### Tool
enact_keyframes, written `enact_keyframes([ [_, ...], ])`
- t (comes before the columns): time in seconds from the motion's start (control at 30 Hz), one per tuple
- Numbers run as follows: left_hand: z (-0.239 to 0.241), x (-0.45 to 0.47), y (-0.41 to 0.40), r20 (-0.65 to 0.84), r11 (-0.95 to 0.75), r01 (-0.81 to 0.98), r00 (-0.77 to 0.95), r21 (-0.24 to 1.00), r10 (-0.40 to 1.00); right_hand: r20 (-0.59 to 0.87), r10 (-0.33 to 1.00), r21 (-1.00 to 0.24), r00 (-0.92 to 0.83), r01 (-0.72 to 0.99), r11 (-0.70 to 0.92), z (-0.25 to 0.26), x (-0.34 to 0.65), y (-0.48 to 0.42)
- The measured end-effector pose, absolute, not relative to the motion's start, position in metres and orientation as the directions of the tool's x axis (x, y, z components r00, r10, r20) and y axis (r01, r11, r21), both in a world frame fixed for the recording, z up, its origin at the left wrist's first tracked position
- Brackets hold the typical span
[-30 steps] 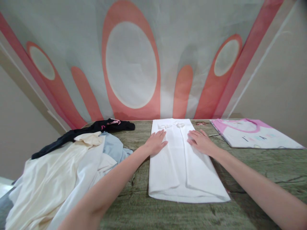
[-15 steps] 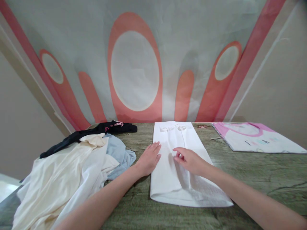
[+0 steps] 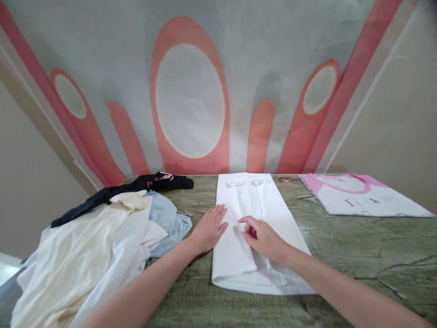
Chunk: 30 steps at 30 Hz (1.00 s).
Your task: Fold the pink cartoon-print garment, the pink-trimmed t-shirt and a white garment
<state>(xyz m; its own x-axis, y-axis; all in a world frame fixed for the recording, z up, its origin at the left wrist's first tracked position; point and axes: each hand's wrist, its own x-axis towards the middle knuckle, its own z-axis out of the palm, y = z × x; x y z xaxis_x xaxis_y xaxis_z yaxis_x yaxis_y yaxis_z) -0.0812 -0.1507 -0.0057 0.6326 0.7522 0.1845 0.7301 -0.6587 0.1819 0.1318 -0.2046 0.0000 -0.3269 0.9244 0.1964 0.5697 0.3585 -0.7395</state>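
A white garment [image 3: 246,200] lies folded into a long panel, with small gathered ruffles at its far end and a lengthwise fold down the middle. Flat along its left edge rests my left hand [image 3: 209,228], fingers stretched out, partly on the cloth. Over the middle of the garment is my right hand [image 3: 264,237], its index finger extended and parted from the thumb, the other fingers curled. No cloth shows between its fingers. Whether the right fingertips touch the fabric I cannot tell. The right forearm passes over the garment's near right corner.
On the left is a loose heap of cream and white clothes [image 3: 82,255], with a light blue garment [image 3: 165,223] and a black garment [image 3: 136,187] beside it. A folded pink-and-white shirt [image 3: 368,200] lies at the right on the wooden table [image 3: 348,255]. A patterned wall [image 3: 191,100] stands behind.
My right hand has moved slightly left and nearer to me over the white garment. My left hand stays at the left edge. The whole view has shifted a little.
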Motion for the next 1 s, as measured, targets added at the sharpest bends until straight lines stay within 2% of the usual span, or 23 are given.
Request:
enact_keyframes([
  [0.2,-0.003,-0.082,-0.150,0.196,-0.650,0.732,0.620,0.206,0.760,0.225,0.930,-0.820,-0.290,0.460,0.342,0.008,0.134,-0.205],
  [0.5,-0.004,-0.084,-0.148,0.285,-0.637,0.725,0.572,0.263,0.769,0.185,0.928,-0.724,-0.323,0.594,0.351,0.011,0.136,-0.208],
  [0.7,0.001,-0.083,-0.152,0.283,-0.670,0.720,0.614,0.183,0.737,0.162,0.929,-0.608,-0.332,0.709,0.358,0.015,0.135,-0.211],
  [0.87,0.015,-0.079,-0.166,0.224,-0.704,0.705,0.675,0.084,0.703,0.150,0.934,-0.540,-0.324,0.765,0.352,0.017,0.134,-0.213],
  [1.0,0.027,-0.075,-0.175,0.152,-0.724,0.689,0.711,0.047,0.687,0.108,0.932,-0.536,-0.345,0.770,0.347,0.019,0.134,-0.213],
])
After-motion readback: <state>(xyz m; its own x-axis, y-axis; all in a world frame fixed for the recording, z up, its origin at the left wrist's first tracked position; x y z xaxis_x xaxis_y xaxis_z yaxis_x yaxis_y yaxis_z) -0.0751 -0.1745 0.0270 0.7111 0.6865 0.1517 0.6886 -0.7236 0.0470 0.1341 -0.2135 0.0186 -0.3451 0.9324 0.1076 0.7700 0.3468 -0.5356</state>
